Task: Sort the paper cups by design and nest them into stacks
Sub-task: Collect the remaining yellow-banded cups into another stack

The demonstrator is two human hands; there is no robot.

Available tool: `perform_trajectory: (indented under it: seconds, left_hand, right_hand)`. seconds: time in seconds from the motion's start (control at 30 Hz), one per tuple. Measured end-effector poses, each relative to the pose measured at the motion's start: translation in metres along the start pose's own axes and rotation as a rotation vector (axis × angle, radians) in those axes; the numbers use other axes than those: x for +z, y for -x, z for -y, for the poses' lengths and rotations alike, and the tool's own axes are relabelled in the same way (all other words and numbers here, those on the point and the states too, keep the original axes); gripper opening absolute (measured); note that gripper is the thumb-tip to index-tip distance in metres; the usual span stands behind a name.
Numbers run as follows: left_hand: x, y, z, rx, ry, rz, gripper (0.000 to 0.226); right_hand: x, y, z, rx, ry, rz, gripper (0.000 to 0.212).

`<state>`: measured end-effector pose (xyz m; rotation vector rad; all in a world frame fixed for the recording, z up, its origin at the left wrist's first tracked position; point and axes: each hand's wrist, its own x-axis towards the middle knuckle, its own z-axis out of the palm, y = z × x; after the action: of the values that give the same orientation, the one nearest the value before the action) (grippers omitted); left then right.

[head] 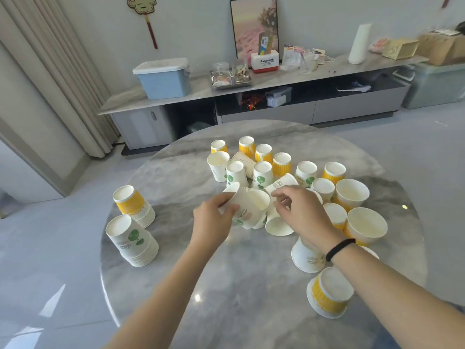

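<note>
Both hands meet over the middle of the round grey marble surface. The left hand has its grip closed around a leaf-print cup, a white paper cup with green leaves and script lettering, tipped on its side with its open mouth facing right; more cups of the same design seem nested beneath it, though how many cannot be told. The right hand, with a black band at the wrist, has thumb and fingers curled loosely just beside that cup's rim; whether they pinch anything cannot be told.

At the left edge stand two finished upside-down stacks: the yellow-ribbed stack farther back, and the leaf-print stack nearer, just beside it.

Beyond and to the right of the hands lies the unsorted cluster: white cups with yellow ribbed bands and white cups with green leaves, most inverted, a few upright or fallen over. A yellow-banded cup sits alone, upside down, near the right forearm.
</note>
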<state>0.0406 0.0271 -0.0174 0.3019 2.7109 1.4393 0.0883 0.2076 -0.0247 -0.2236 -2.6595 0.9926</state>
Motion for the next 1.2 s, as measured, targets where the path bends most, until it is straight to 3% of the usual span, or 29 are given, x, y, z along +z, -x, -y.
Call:
perform_trajectory:
  seconds: [0.07, 0.23, 0.43, 0.6, 0.8, 0.93, 1.2]
  left_hand:
    - [-0.001, -0.009, -0.016, 0.135, -0.044, -0.071, 0.025]
    - [0.027, -0.032, -0.022, 0.372, -0.282, -0.176, 0.027]
    - [0.057, -0.041, 0.008, 0.441, -0.621, 0.088, 0.032]
    - [0.051, -0.030, 0.028, 0.442, -0.766, 0.242, 0.035]
    - [0.027, -0.027, 0.040, 0.421, -0.681, 0.316, 0.037]
    - [0.012, -0.019, 0.046, 0.333, -0.415, 0.380, 0.031]
    - [-0.010, -0.026, 0.039, 0.063, 0.039, 0.111, 0.024]
  right_hand:
    - [-0.005, -0.008, -0.009, -0.008, 0.154, -0.011, 0.023]
    - [0.008, -0.008, -0.023, -0.020, 0.456, 0.196, 0.029]
    - [0.019, -0.018, -0.032, -0.190, 0.757, 0.201, 0.007]
    - [0.024, -0.017, -0.031, -0.243, 0.815, 0.205, 0.033]
    - [0.010, -0.020, -0.018, -0.316, 0.543, -0.074, 0.023]
    - [-0.007, -0.023, -0.005, -0.149, 0.297, -0.077, 0.009]
    - [-0.013, -0.032, 0.025, 0.004, -0.101, -0.179, 0.011]
